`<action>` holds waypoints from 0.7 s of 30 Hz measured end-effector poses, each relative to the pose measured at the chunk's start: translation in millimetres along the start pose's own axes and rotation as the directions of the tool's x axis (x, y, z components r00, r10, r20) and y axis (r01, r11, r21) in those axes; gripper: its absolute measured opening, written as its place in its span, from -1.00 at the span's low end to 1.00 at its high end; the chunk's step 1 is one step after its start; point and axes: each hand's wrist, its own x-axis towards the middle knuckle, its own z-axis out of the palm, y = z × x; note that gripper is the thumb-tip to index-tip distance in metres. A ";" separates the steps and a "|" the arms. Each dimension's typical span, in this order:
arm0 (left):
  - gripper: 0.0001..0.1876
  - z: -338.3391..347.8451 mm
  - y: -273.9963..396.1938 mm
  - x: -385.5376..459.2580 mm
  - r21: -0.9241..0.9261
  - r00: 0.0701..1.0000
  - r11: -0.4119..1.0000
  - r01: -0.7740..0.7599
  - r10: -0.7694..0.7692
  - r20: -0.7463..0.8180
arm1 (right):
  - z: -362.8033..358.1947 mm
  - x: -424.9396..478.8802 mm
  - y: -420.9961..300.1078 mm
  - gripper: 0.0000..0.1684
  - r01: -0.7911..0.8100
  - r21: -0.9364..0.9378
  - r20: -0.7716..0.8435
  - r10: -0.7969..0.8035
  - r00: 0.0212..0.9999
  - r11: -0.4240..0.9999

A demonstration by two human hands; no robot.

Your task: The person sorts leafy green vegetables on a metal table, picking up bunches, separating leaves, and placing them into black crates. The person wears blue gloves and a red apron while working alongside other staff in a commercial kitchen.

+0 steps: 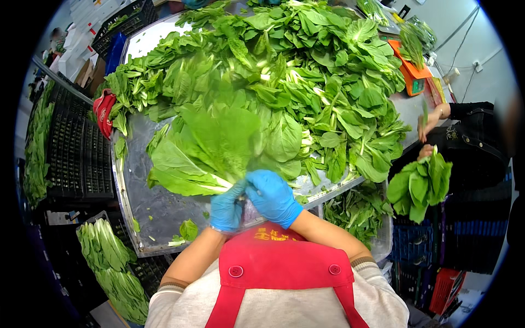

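Note:
At the near edge of the metal table, my left hand in a blue glove grips the pale stem end of a bunch of leafy greens. The leaves fan out away from me, blurred at the top. My right hand, gloved in blue too, touches the stem end beside the left one, its fingers curled; whether it grips a stem I cannot tell. A big heap of loose leafy greens covers the far and right parts of the table. A small torn leaf lies near the left hand.
A red cloth item hangs at the left table edge. Black crates and stacked greens stand left. At right, another person's hand is near a bunch of greens, by an orange scale. A bin of greens sits below the table.

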 end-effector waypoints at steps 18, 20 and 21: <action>-0.63 -33.3 43.1 15.6 -0.371 0.998 0.928 -0.040 0.056 0.033 | -39.6 26.8 34.9 -0.35 -0.606 0.595 0.122 0.685 0.718 0.528; -0.64 -31.3 41.7 16.5 -0.373 0.999 0.927 -0.041 0.047 0.005 | -57.0 25.2 24.8 -0.34 -0.495 0.707 0.049 0.663 0.747 0.505; -0.65 -29.4 41.1 16.9 -0.373 0.999 0.927 -0.041 0.042 -0.006 | -64.0 23.0 24.0 -0.33 -0.432 0.756 0.008 0.653 0.757 0.492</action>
